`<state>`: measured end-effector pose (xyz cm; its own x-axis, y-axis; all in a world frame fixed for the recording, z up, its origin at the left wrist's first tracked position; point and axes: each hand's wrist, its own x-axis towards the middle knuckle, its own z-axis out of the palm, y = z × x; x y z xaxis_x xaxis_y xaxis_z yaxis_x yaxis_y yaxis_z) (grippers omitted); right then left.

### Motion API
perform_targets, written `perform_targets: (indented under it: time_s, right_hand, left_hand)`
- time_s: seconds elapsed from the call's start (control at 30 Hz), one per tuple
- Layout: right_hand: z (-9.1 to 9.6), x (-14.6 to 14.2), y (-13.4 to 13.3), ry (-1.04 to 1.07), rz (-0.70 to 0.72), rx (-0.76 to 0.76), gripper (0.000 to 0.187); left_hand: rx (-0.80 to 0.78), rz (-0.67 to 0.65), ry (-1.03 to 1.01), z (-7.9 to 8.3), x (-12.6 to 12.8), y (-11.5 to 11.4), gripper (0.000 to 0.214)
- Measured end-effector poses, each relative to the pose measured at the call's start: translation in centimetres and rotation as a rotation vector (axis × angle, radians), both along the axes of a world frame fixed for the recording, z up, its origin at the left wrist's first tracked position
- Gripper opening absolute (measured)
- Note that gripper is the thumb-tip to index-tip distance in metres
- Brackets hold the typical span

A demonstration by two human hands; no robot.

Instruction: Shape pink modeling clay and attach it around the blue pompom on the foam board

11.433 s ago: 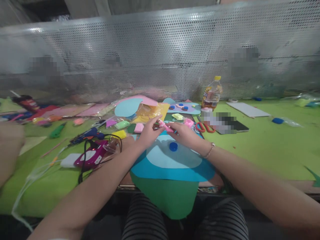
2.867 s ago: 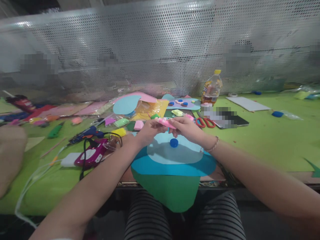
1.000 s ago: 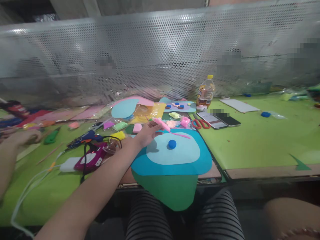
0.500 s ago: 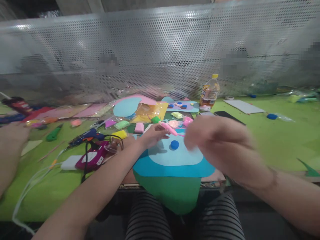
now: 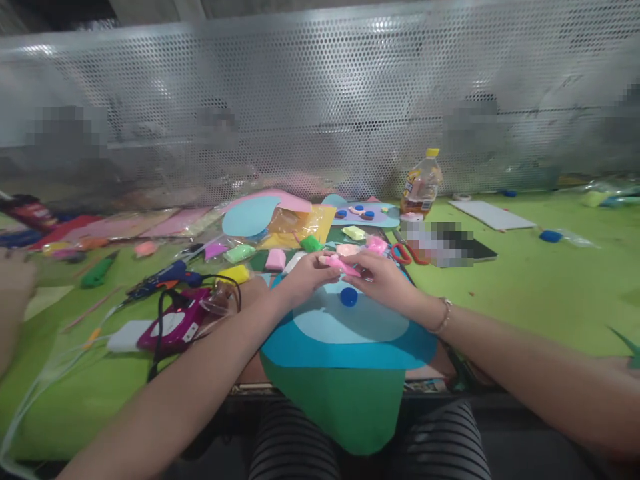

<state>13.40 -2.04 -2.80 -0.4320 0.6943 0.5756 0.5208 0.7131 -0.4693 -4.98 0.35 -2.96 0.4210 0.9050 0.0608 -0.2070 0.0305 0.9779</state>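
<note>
My left hand (image 5: 303,275) and my right hand (image 5: 384,278) meet over a stack of foam sheets, both pinching a pink strip of clay (image 5: 341,265) between their fingertips. Below the hands lies a light blue oval sheet (image 5: 350,323) on a darker blue sheet (image 5: 310,348) and a green sheet (image 5: 350,407) that hangs over the table edge. A small blue disc (image 5: 349,297) rests on the light blue sheet just under the clay.
Small clay blocks (image 5: 239,253) in several colours, a blue glue gun (image 5: 159,278), a magenta device (image 5: 175,325) with black cable, red scissors (image 5: 400,253), a bottle (image 5: 423,185) and a dark phone (image 5: 477,250) lie on the green table (image 5: 525,287). Another person's hand (image 5: 13,287) shows far left.
My right hand left the clay and dropped out of view, then swung back and now pinches the pink strip again together with my left hand.
</note>
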Motion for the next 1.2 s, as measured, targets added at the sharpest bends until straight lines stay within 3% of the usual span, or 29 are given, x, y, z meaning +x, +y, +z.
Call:
perform_targets:
  time_s: [0.17,0.33,0.47,0.67,0.9,1.07,1.2]
  right_hand:
    - [0.1,0.4,0.0,0.051,-0.034,0.075,0.021]
    - [0.3,0.5,-0.2,0.03,-0.024,0.131,0.021]
    - [0.2,0.6,-0.2,0.044,0.001,0.132,0.026]
    - [0.2,0.6,-0.1,0.052,0.071,0.045,0.027]
    - [0.7,0.5,-0.8,0.107,0.071,-0.223,0.016]
    - [1.1,0.5,-1.8,0.107,0.143,-0.332,0.013]
    - [1.3,0.3,-2.5,0.047,0.075,-0.3,0.009]
  left_hand:
    - [-0.055,-0.003,0.061,0.4,0.0,-0.2,0.051]
    - [-0.148,-0.033,-0.076,1.1,-0.1,-0.3,0.03]
    - [-0.186,0.03,-0.059,1.3,-0.1,-0.2,0.018]
    - [-0.142,0.055,0.008,0.9,-0.3,-0.1,0.024]
    - [-0.006,0.043,0.187,0.5,-0.9,0.4,0.035]
    - [-0.103,-0.034,0.248,1.1,-1.3,0.4,0.029]
    - [-0.131,-0.047,0.333,1.5,-1.6,0.2,0.026]
